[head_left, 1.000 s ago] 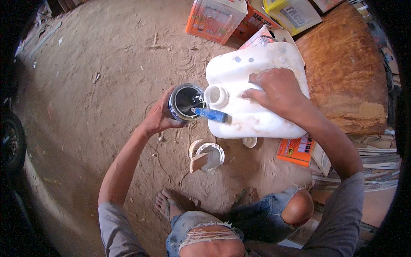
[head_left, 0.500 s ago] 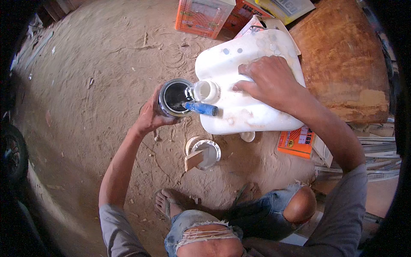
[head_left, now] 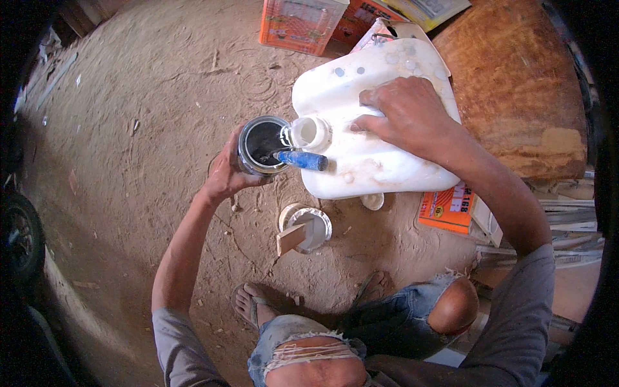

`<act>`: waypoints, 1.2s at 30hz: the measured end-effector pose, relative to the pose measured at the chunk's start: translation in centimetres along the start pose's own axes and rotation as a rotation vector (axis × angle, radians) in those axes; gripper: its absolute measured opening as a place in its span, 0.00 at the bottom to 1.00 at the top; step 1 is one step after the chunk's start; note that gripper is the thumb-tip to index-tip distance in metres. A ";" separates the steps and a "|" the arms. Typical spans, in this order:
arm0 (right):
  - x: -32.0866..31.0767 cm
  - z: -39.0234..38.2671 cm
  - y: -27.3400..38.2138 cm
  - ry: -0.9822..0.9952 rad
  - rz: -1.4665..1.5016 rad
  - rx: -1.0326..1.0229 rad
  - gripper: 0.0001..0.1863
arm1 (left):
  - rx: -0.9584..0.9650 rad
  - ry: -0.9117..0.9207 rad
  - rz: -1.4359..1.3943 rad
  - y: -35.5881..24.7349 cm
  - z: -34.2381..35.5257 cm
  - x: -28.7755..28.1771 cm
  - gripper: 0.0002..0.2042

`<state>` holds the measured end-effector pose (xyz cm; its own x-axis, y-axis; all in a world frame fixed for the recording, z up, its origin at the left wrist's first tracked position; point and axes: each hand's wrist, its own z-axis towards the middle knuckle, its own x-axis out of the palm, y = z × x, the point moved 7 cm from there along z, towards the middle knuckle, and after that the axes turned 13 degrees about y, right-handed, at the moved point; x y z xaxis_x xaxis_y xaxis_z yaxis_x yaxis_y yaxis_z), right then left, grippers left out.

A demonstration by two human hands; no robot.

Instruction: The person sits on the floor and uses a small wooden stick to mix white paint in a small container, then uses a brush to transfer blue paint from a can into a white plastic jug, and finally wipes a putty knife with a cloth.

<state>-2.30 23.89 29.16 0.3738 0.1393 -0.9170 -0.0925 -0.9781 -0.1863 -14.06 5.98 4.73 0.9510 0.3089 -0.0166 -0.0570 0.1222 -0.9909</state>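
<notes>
My left hand [head_left: 227,169] is closed round the side of a round metal can [head_left: 242,149] with a dark inside. A tool with a blue handle [head_left: 306,160] rests in the can, its handle sticking out over the rim. My right hand [head_left: 412,119] grips the handle of a large white plastic jerrycan [head_left: 361,169], which is tipped toward the can. The handle itself is hidden under my fingers. Clear liquid [head_left: 284,134] runs from the jerrycan's open mouth [head_left: 308,132] into the can.
Nearer me, a small tub [head_left: 329,235] of pale grey stuff stands on the sandy ground with a wooden stick [head_left: 291,239] in it. A pale round piece [head_left: 373,202] lies by the jerrycan. Orange tins [head_left: 300,29], a brown wooden board [head_left: 516,90] and a wheel [head_left: 26,235] surround the area.
The jerrycan's far end appears slightly shifted, with my right hand on it. Liquid keeps running into the can; my left hand holds it in nearly the same place.
</notes>
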 end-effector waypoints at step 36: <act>4.7 -16.8 -16.8 -0.303 0.244 0.354 0.22 | 0.152 0.048 -0.087 2.6 4.8 7.2 0.56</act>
<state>16.55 38.41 33.88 0.0235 0.0042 -0.9997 -0.4695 -0.8828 -0.0147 -8.79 13.05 2.64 0.9676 0.2456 0.0580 -0.0159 0.2888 -0.9573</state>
